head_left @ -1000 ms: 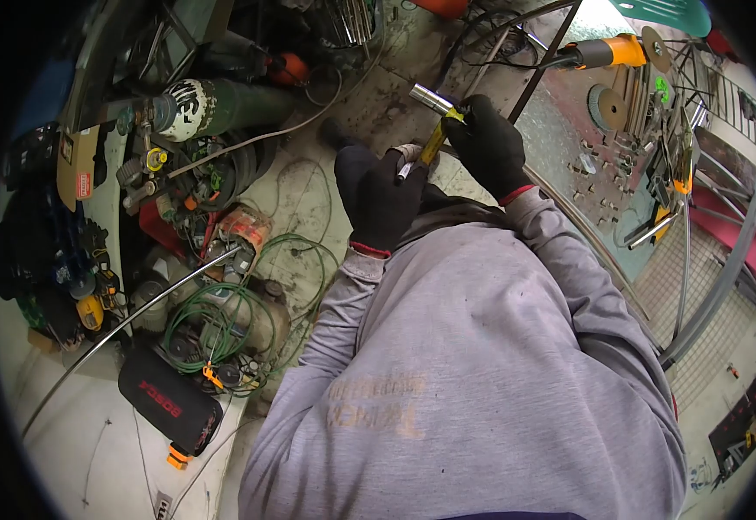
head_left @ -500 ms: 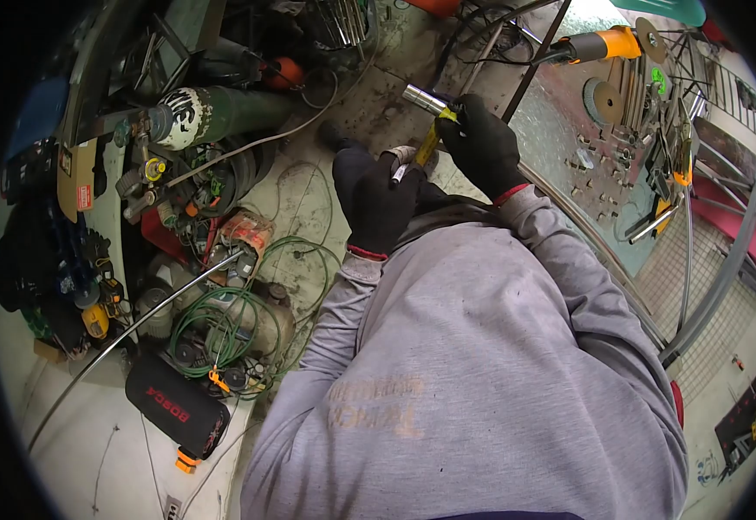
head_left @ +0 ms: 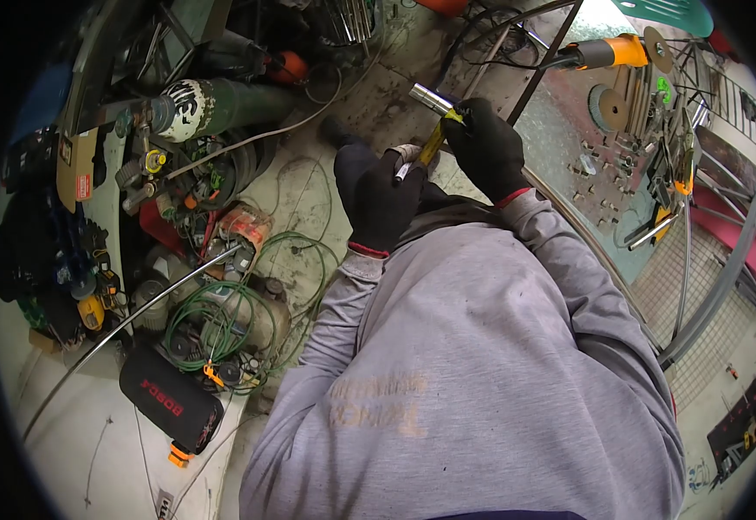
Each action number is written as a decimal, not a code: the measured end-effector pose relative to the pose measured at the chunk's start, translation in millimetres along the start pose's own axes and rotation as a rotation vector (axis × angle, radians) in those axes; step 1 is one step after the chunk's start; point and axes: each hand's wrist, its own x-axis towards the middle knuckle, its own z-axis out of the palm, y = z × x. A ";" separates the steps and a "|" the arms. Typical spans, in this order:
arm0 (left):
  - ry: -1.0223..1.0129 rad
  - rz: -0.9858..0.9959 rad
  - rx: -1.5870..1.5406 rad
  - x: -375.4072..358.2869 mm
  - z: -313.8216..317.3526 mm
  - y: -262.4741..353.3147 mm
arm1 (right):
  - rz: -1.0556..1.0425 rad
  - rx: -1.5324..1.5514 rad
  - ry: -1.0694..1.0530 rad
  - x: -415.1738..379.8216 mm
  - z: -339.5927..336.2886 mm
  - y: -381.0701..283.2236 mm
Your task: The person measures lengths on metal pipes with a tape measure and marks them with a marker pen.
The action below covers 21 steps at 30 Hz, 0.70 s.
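Both of my hands wear black gloves with red cuffs and are close together ahead of my body. My right hand (head_left: 485,146) is closed around a short shiny metal tube (head_left: 430,98), which sticks out to the upper left. A yellow tape measure blade (head_left: 433,143) runs slantwise between the hands, its upper end at the right fingers. In my closed left hand (head_left: 384,204) is a slim white marker-like stick (head_left: 402,172), pointing out beside the thumb. The lower end of the yellow blade reaches the left fingers, which partly hide it.
On the right, a worktable (head_left: 551,121) bears an orange-and-black angle grinder (head_left: 608,52), a round disc (head_left: 608,107) and many small metal pieces. A green gas cylinder (head_left: 231,108), coiled green hose (head_left: 213,325) and a long metal rod (head_left: 127,342) lie left. A Bosch case (head_left: 170,399) sits lower left.
The hands keep the same hold, with the tube and yellow blade shifted very slightly. The whole view has moved a little as my head turned.
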 end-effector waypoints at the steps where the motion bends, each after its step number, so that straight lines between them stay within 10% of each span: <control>1: 0.021 -0.042 -0.040 -0.2 0.7 1.1 | 0.009 0.003 -0.004 0.0 0.4 0.3; 21: -0.039 -0.008 0.037 0.4 -3.3 -0.2 | 0.023 0.003 -0.016 0.3 -1.5 -3.3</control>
